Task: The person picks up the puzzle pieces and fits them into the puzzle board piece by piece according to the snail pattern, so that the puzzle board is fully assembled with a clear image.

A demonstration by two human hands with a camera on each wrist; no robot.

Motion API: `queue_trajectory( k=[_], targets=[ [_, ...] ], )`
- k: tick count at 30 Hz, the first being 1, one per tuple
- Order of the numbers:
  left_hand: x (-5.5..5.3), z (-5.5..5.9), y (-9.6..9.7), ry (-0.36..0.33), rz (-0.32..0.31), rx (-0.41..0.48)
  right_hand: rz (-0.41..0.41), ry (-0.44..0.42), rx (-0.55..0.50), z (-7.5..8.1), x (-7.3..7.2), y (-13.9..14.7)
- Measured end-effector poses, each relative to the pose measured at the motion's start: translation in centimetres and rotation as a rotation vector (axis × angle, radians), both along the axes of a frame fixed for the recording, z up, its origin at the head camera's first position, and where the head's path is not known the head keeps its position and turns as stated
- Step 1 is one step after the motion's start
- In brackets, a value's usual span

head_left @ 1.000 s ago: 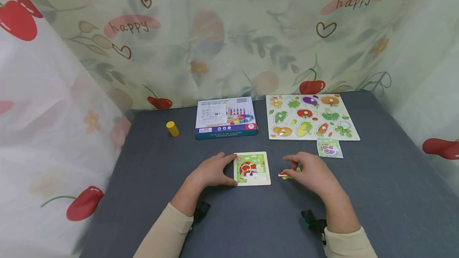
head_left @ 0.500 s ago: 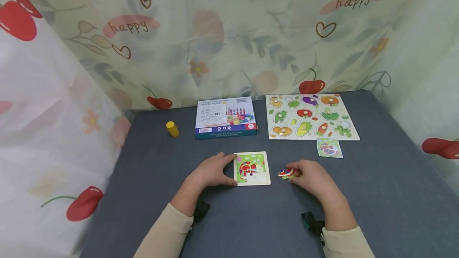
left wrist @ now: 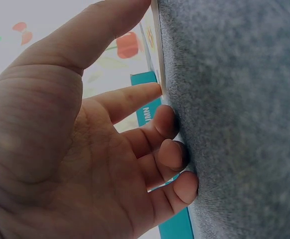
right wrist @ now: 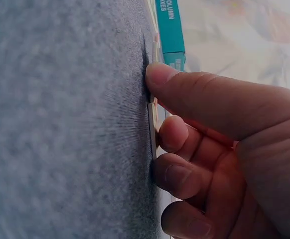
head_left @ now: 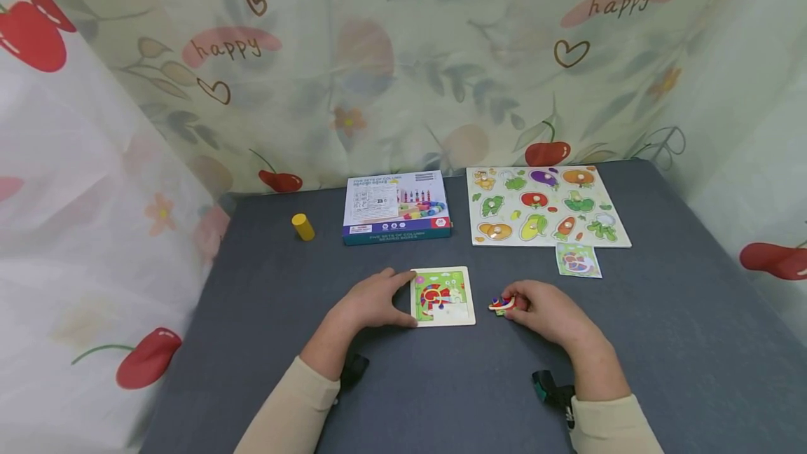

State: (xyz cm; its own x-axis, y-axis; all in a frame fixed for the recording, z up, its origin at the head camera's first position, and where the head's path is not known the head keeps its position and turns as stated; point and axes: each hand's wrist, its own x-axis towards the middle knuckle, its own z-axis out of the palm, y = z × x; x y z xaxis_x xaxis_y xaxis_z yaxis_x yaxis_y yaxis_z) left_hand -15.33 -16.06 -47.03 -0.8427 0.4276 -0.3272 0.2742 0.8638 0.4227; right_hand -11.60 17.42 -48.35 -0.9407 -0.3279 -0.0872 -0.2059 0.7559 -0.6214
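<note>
My left hand (head_left: 373,301) rests at the left side of a small square puzzle board (head_left: 471,300), with thumb and index fingertip at its edge. The board shows a green and red picture, and its lower part is bare white. To the right, my right hand (head_left: 545,310) pinches a colourful puzzle piece (head_left: 499,305) by its right side, low over the table. From the side, in the right wrist view, the thumb lies against thin pale-edged puzzle pieces (right wrist: 152,124), close to the cloth. The fingers partly hide them.
Behind the board stands a flat teal-edged box (head_left: 397,235). A vegetable peg puzzle (head_left: 517,212) lies at the back right, with a small picture card (head_left: 580,261) at its front edge. A yellow cylinder (head_left: 303,227) stands at the back left. Printed curtains surround the table.
My right hand has come down from above the pieces and now pinches one from its right side. The left hand and the board have stayed in place.
</note>
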Motion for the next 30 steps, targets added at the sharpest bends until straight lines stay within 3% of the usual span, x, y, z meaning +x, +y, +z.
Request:
queue_trajectory(
  k=[15,23,30],
  targets=[
    [0.1,0.1,0.0,0.010,-0.005,0.014,-0.038,-0.001,-0.081,0.4,0.2,0.4],
    [0.1,0.1,0.0,0.015,-0.005,0.014,-0.098,0.052,-0.047,2.9,0.8,0.1],
    [0.2,0.3,0.0,0.012,-0.006,0.007,-0.084,0.102,-0.065,5.5,1.3,0.0]
  ],
)
